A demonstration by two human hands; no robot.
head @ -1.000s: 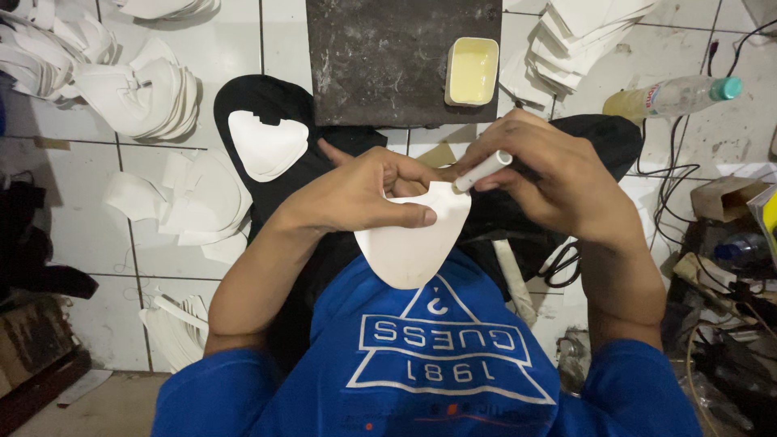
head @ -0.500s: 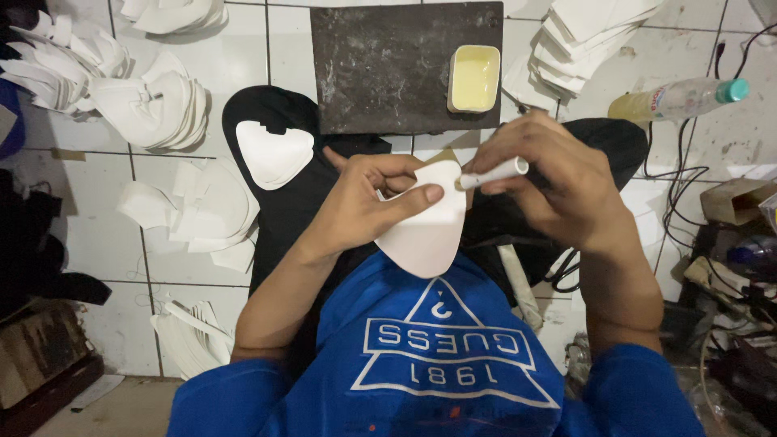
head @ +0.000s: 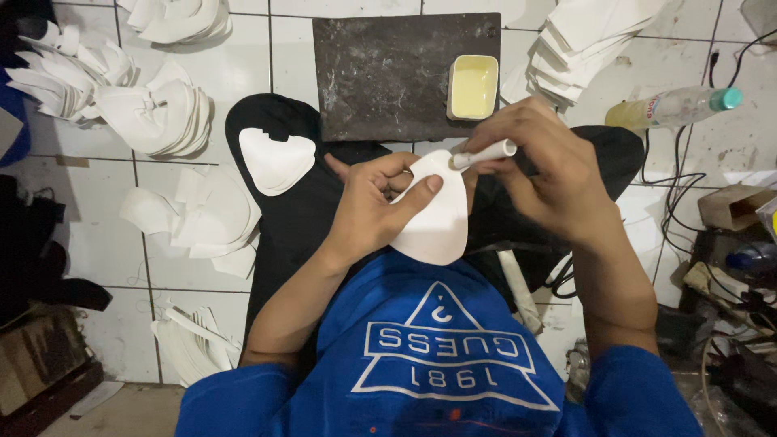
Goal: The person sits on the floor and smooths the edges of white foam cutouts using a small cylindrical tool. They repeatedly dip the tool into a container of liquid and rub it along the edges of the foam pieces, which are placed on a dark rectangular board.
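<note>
Left hand [head: 374,202] grips a white curved cut piece [head: 435,218], fingers curled around its left edge, thumb pressed flat on its face, held up over the lap at scene centre. Right hand [head: 541,166] is closed around a white-handled brush [head: 484,154], pinched between thumb and fingers; the handle points right, and the working end sits at the top of the white piece, touching it or just above it, cannot tell which. Both hands are close together, nearly touching over the piece.

Below the hands is a black cloth [head: 299,218] spread over the lap and floor. On it, left of the left hand, lies a second white piece [head: 277,160], flat. Far centre: a dark stone slab [head: 380,77] on the white tiled floor [head: 218,81], with a small rectangular tub of yellowish paste [head: 473,86] on the slab's right edge, just beyond the right hand.

Stacks of white cut pieces sit around: far left pile [head: 154,113], another pile left near [head: 206,214], more at near left [head: 194,344], and a fanned stack far right [head: 583,40]. A plastic bottle with green cap [head: 676,105] lies on its side far right, holding yellowish liquid. Black cables [head: 688,202] trail at right. Blue shirt [head: 437,364] fills the near edge.
</note>
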